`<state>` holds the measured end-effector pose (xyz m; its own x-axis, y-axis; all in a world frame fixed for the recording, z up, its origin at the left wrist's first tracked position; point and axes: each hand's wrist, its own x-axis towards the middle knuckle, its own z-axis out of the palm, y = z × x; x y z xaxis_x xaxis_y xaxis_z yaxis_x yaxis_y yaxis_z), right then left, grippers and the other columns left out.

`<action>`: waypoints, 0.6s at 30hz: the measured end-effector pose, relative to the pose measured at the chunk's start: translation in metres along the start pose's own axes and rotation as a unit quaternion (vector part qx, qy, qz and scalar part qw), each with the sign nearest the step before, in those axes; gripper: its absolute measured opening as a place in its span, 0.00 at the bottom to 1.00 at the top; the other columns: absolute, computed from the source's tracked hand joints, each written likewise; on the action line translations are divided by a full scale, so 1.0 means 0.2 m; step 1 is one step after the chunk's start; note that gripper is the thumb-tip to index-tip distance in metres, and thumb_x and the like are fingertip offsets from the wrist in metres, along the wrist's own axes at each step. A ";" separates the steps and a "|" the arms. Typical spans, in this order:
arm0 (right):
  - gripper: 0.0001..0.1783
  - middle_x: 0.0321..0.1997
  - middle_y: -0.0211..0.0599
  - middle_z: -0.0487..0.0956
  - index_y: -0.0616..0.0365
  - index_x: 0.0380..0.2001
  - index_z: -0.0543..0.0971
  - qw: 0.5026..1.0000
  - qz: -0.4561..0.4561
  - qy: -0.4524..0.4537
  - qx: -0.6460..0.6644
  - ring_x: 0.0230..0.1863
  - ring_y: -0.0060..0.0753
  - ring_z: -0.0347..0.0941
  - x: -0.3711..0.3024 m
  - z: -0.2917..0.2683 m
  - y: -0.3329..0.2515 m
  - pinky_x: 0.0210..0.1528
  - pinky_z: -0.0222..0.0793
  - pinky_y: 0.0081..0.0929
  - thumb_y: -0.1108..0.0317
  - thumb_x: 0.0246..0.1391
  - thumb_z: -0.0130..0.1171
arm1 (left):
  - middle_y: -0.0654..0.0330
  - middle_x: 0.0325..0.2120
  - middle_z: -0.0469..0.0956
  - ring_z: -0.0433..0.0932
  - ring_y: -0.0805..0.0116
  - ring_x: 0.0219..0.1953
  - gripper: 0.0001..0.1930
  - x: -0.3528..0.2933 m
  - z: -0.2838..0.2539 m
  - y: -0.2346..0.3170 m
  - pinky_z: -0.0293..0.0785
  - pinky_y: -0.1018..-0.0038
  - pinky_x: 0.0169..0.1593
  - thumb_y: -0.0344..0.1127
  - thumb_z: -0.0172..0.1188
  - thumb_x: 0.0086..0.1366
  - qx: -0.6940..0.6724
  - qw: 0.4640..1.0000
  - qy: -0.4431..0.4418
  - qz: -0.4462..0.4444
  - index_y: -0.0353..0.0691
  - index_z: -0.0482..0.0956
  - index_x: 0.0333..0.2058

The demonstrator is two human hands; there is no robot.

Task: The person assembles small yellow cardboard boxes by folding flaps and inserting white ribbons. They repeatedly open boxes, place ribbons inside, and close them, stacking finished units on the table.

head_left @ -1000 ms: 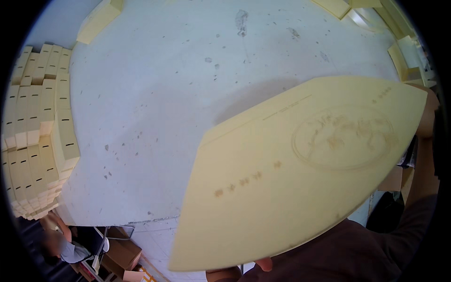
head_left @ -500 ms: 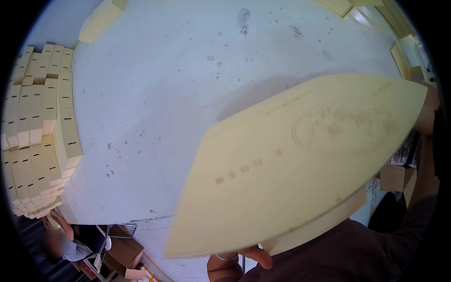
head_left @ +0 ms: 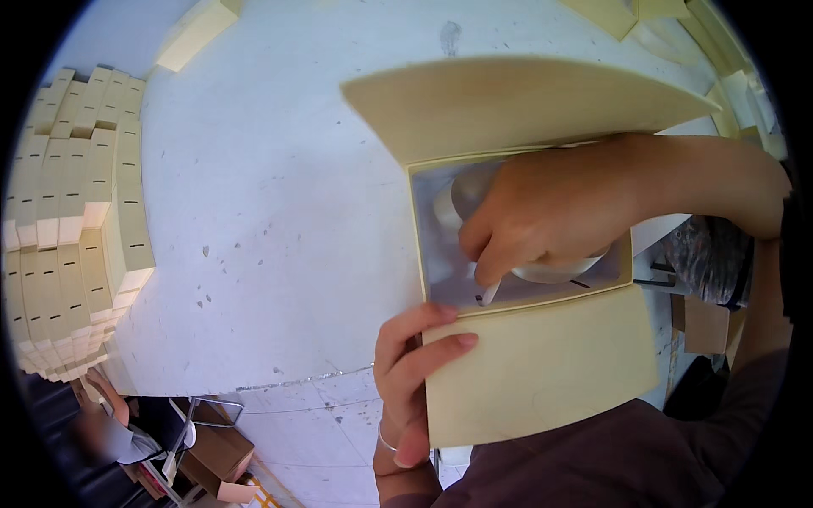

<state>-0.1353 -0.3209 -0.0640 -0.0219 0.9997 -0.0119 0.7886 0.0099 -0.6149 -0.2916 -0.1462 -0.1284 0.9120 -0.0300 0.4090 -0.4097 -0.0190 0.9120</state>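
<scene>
A cream-coloured cardboard box sits tilted before me at the right, its wide lid flap raised on the far side. My left hand grips the box's near left corner, fingers curled over the rim and thumb below. Inside the box is my right hand, fingers bent and pinched on a small narrow white piece by the near inner wall. Dark slits show along that wall. Under the right hand lies a rounded white object, mostly hidden, so I cannot tell its kind.
Stacks of similar cream boxes line the left of the pale, marked table. Single box pieces lie at the far left and far right. A person is at lower left, near open brown cartons.
The box has turned from its printed outer face, and its lid now stands raised. My right hand has come into its inside, while the left has moved onto its near left corner.
</scene>
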 end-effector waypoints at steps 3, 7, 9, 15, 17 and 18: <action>0.09 0.25 0.35 0.70 0.57 0.29 0.75 0.999 0.030 -0.016 -0.043 0.27 0.38 0.71 -0.01 0.01 -0.02 0.25 0.67 0.33 0.73 0.39 0.54 | 0.45 0.41 0.68 0.73 0.57 0.37 0.51 0.03 -0.01 0.00 0.70 0.68 0.42 0.79 0.20 0.48 -0.008 1.000 -0.005 -0.019 0.34 0.75 0.37; 0.06 0.25 0.38 0.72 0.60 0.23 0.77 0.993 0.048 -0.043 -0.101 0.28 0.41 0.72 0.01 0.01 -0.07 0.29 0.66 0.37 0.74 0.40 0.50 | 0.44 0.42 0.68 0.73 0.58 0.38 0.44 0.00 0.04 0.02 0.69 0.67 0.44 0.75 0.28 0.53 -0.036 0.987 0.148 -0.049 0.36 0.75 0.35; 0.06 0.26 0.37 0.72 0.59 0.24 0.77 0.996 0.068 -0.019 -0.062 0.28 0.40 0.72 0.00 0.03 -0.07 0.28 0.66 0.37 0.72 0.41 0.51 | 0.48 0.39 0.70 0.72 0.60 0.38 0.29 -0.06 0.05 0.01 0.67 0.68 0.42 0.62 0.44 0.55 0.048 0.979 0.194 -0.036 0.37 0.75 0.33; 0.08 0.26 0.34 0.71 0.56 0.28 0.77 0.996 0.058 -0.008 -0.066 0.27 0.40 0.70 0.02 0.04 -0.08 0.28 0.65 0.33 0.71 0.42 0.51 | 0.60 0.34 0.74 0.67 0.65 0.34 0.12 -0.11 0.07 -0.01 0.57 0.68 0.42 0.34 0.57 0.48 0.380 0.920 0.092 -0.032 0.36 0.76 0.33; 0.08 0.27 0.34 0.71 0.55 0.29 0.77 0.996 0.049 -0.005 -0.080 0.27 0.40 0.69 0.04 0.04 -0.08 0.28 0.65 0.32 0.71 0.43 0.51 | 0.60 0.36 0.74 0.68 0.67 0.34 0.14 -0.07 0.13 -0.02 0.56 0.68 0.43 0.35 0.57 0.47 0.399 0.903 0.157 -0.002 0.37 0.76 0.34; 0.09 0.27 0.34 0.72 0.55 0.29 0.77 0.994 0.057 -0.003 -0.088 0.28 0.40 0.70 0.04 0.04 -0.09 0.28 0.65 0.33 0.72 0.42 0.51 | 0.61 0.34 0.74 0.68 0.66 0.35 0.13 -0.06 0.14 -0.04 0.56 0.67 0.43 0.35 0.57 0.48 0.393 0.905 0.161 0.014 0.37 0.76 0.34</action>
<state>-0.1549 -0.3138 -0.0592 0.0701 0.9944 -0.0793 0.8817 -0.0990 -0.4612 -0.2996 -0.1734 -0.1410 0.8078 0.2496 0.5339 -0.2037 -0.7318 0.6503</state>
